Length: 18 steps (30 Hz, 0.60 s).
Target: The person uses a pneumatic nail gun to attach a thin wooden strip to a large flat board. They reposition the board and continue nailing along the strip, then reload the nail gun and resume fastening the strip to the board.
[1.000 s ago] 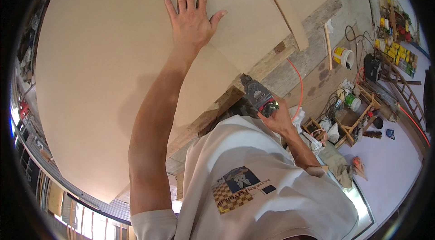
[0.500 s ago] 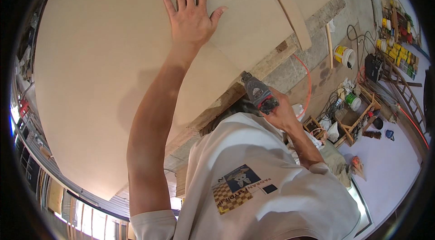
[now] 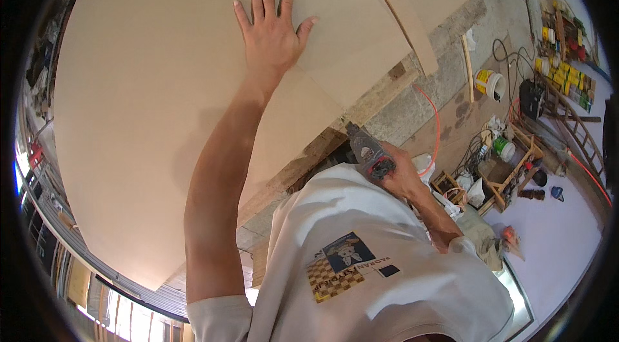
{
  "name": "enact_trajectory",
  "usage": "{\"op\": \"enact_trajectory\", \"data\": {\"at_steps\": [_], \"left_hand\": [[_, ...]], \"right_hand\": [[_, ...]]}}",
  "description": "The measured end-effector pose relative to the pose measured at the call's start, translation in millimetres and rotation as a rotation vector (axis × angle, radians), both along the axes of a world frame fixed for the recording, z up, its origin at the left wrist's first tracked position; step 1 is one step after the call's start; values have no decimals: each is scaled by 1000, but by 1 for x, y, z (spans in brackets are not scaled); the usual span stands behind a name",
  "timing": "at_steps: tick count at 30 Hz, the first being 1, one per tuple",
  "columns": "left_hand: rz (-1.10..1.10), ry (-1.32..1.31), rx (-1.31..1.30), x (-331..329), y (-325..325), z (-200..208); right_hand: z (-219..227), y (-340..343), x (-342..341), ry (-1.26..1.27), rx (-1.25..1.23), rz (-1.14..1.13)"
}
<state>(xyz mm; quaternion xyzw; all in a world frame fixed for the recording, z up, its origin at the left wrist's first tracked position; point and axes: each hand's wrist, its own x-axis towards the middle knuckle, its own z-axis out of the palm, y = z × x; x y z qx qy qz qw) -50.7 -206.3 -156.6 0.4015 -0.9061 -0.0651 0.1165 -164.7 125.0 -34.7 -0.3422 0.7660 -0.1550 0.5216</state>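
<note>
My left hand [image 3: 272,42] lies flat on a large pale board [image 3: 135,110], fingers spread and thumb out to the side. My right hand [image 3: 402,175] is wrapped around a dark grey and red hand-held power tool [image 3: 369,150]; its exact kind does not show from above. The tool's narrow front end points at the board's near edge, in front of my body. Whether that tip touches the edge I cannot tell. An orange hose [image 3: 440,122] curves past just right of the tool and goes out of sight near my right hand.
A long wooden strip [image 3: 403,19] lies across the board's right part. On the floor to the right are a white and yellow bucket [image 3: 490,84], a wooden tool crate [image 3: 509,181], dark cables, a black case [image 3: 531,98], a ladder [image 3: 570,119] and stacked yellow containers [image 3: 567,77].
My right hand and the tool appear slightly lower in the picture, the tip drawn a little back from the board edge. The left hand stays flat; the whole view has shifted slightly.
</note>
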Motion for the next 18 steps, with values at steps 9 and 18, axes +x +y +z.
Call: {"op": "enact_trajectory", "data": {"at_steps": [9, 18], "left_hand": [[27, 15, -27, 3, 0, -3], [30, 14, -2, 5, 1, 2]], "right_hand": [[6, 15, 0, 17, -76, -62], [-9, -19, 2, -43, -189, -109]]}}
